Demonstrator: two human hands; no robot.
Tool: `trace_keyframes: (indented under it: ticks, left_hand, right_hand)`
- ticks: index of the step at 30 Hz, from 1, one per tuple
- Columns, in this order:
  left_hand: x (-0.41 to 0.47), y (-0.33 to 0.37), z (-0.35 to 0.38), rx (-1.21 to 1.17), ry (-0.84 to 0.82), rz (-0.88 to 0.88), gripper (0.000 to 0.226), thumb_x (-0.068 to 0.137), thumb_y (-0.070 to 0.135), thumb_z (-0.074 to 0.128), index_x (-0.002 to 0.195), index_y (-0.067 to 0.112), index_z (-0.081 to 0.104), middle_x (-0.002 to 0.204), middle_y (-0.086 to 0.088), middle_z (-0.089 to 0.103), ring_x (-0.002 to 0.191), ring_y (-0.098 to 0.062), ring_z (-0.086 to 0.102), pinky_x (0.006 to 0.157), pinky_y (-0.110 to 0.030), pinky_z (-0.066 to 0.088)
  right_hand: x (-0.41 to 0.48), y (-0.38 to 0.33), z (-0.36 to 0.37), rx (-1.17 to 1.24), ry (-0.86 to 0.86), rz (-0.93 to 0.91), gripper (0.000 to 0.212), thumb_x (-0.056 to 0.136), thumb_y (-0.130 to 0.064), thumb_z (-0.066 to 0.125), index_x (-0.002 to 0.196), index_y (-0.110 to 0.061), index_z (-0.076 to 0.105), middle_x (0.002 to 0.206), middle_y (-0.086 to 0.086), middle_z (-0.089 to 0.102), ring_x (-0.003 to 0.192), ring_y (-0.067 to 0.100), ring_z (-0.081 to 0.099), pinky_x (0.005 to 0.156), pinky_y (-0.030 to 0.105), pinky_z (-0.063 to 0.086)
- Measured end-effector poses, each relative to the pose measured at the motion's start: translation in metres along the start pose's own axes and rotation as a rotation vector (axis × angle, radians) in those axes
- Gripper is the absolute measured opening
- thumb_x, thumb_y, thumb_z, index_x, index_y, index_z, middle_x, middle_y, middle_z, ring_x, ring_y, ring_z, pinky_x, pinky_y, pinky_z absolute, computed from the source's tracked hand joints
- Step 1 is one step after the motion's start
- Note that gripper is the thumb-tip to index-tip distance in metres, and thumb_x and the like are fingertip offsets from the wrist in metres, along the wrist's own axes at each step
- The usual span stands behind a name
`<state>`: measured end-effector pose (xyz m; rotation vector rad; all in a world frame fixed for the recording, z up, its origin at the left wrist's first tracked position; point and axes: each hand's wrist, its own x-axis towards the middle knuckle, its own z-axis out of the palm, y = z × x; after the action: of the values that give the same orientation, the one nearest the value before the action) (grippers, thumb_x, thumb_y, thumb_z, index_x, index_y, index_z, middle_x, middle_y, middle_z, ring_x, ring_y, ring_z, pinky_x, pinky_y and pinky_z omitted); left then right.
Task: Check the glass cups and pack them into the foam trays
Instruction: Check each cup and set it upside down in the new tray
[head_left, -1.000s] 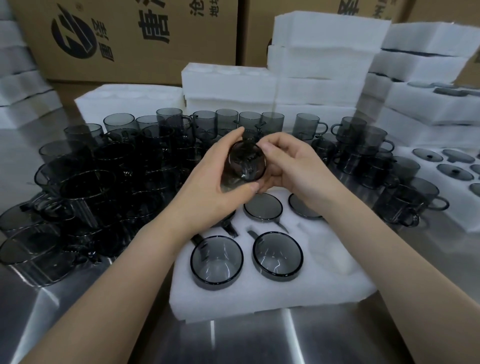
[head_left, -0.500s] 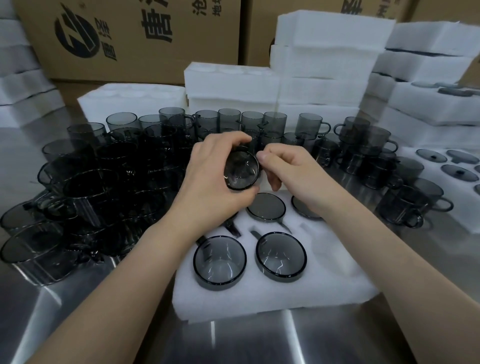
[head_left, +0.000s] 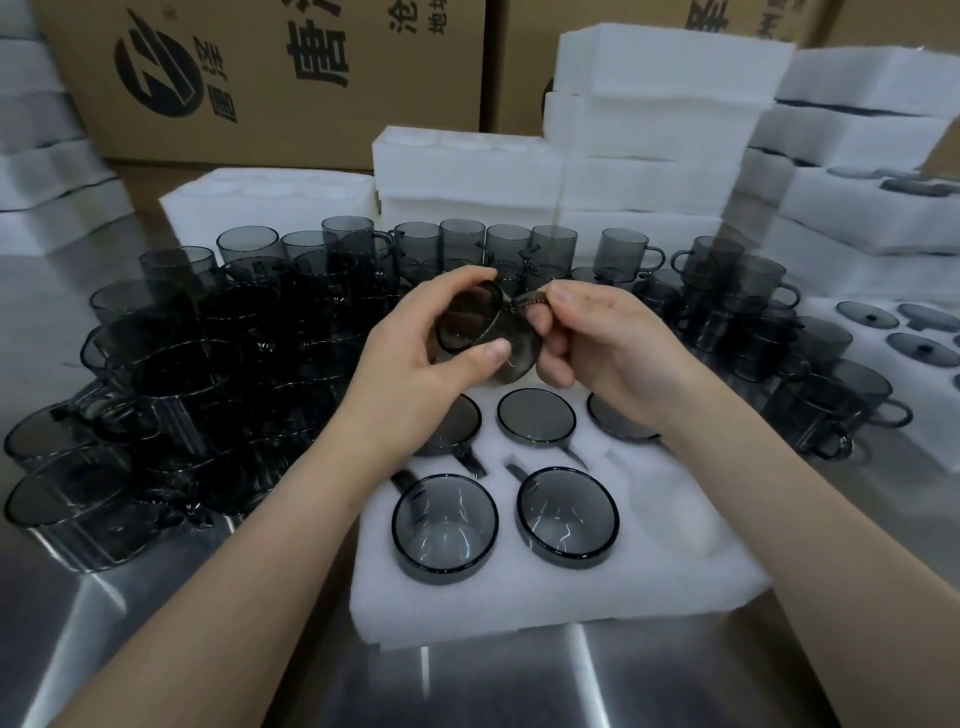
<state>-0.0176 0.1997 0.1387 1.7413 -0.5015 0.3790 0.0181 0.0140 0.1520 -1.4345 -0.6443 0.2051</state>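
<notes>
- Glass cup (head_left: 480, 332), tipped on its side over the foam tray (head_left: 550, 592): the left hand (head_left: 415, 364) curls round its body and the right hand (head_left: 613, 348) pinches its handle (head_left: 527, 300).
- It is likely light, rigid, slick and breakable, so grip the wall, not the thin handle alone.
- The tray's near-right pocket (head_left: 667, 496) looks free.

You see smoky grey cups (head_left: 249, 364), white foam trays (head_left: 571, 582), a silvery steel desk (head_left: 519, 686), and brown cartons (head_left: 260, 78) printed with black characters and a round logo.
</notes>
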Motion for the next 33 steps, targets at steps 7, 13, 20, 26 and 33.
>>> trace_keyframes:
  ticks: [7,13,20,26,33]
  left_hand:
    - [0.0027,-0.0046,-0.0024,-0.269,0.07,-0.059,0.024,0.09,0.028,0.05,0.104,0.023,0.069,0.1,0.003,0.073,0.102,-0.016,0.066,0.096,-0.038,0.051]
    - [0.0026,-0.003,0.0002,-0.202,0.028,-0.022,0.031,0.094,0.029,0.046,0.118,0.02,0.063,0.111,0.001,0.07,0.109,-0.013,0.064,0.095,-0.029,0.051]
    - [0.001,-0.0015,0.0028,0.106,-0.052,0.099,0.036,0.092,0.025,0.049,0.127,0.034,0.053,0.127,0.005,0.061,0.123,-0.006,0.054,0.109,-0.031,0.039]
    - [0.0006,-0.0017,0.0038,0.279,-0.087,0.201,0.047,0.087,0.021,0.058,0.134,0.025,0.054,0.127,0.004,0.056,0.123,-0.006,0.049,0.107,-0.018,0.033]
    - [0.0012,-0.0017,0.0026,0.332,-0.008,0.189,0.057,0.078,0.007,0.075,0.131,0.015,0.055,0.127,0.003,0.055,0.12,-0.004,0.048,0.105,-0.015,0.034]
  right_hand:
    - [0.0003,0.0012,0.0004,0.068,-0.11,-0.007,0.019,0.088,-0.023,0.055,0.09,-0.02,0.074,0.062,-0.002,0.053,0.042,0.009,0.043,0.047,0.019,0.036]
    - [0.0018,-0.0011,0.0056,0.071,-0.005,-0.007,0.026,0.087,-0.028,0.051,0.074,-0.023,0.073,0.059,-0.002,0.042,0.047,0.011,0.04,0.052,0.021,0.037]
    - [0.0036,-0.0027,0.0038,0.016,0.06,0.144,0.048,0.095,-0.039,0.045,0.053,-0.019,0.053,0.058,-0.002,0.039,0.053,0.015,0.037,0.057,0.027,0.034]
    - [0.0048,-0.0002,0.0052,-0.153,0.186,0.156,0.06,0.094,-0.046,0.051,0.04,-0.022,0.043,0.047,-0.003,0.034,0.049,0.015,0.034,0.053,0.023,0.033]
    - [0.0041,0.0052,0.0043,-0.292,0.268,0.0,0.043,0.091,-0.042,0.061,0.053,-0.02,0.06,0.037,-0.004,0.036,0.036,0.012,0.033,0.045,0.021,0.034]
